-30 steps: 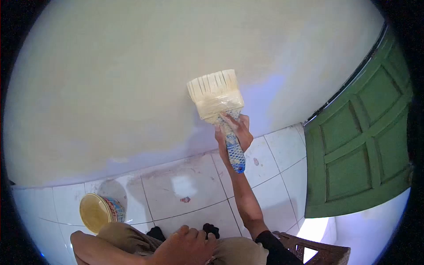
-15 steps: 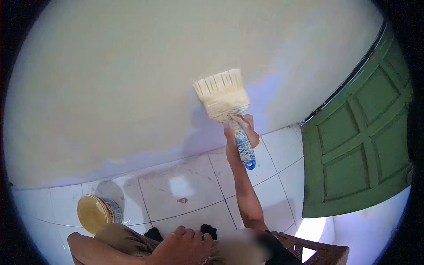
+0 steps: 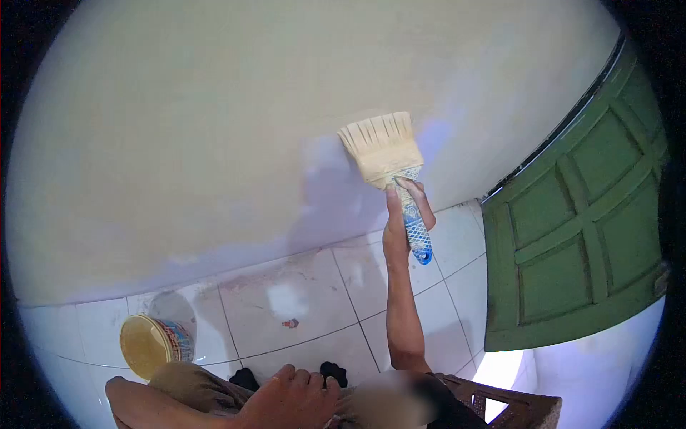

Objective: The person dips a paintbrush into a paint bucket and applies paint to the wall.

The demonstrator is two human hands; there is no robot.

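A wide brush (image 3: 389, 154) with cream-coated bristles and a blue-and-white handle is held up against the wall (image 3: 214, 129). My right hand (image 3: 409, 211) grips it where the handle meets the head, bristles pointing up. Cream paint covers most of the wall, while a lilac area shows around the brush and along the wall's foot. My left hand (image 3: 296, 397) rests on my lap, fingers lying flat and holding nothing. To its left, a tub (image 3: 153, 347) with a cream-stained inside stands on the floor.
A green panelled door (image 3: 572, 229) stands at the right. White floor tiles (image 3: 300, 300) run along the wall, with a small red scrap (image 3: 290, 323) on them. Part of a brown chair (image 3: 525, 404) shows at the bottom right, and dark footwear (image 3: 333, 373) below.
My right hand and the brush have moved to the right along the wall. My left hand stays on my lap. The view has shifted slightly.
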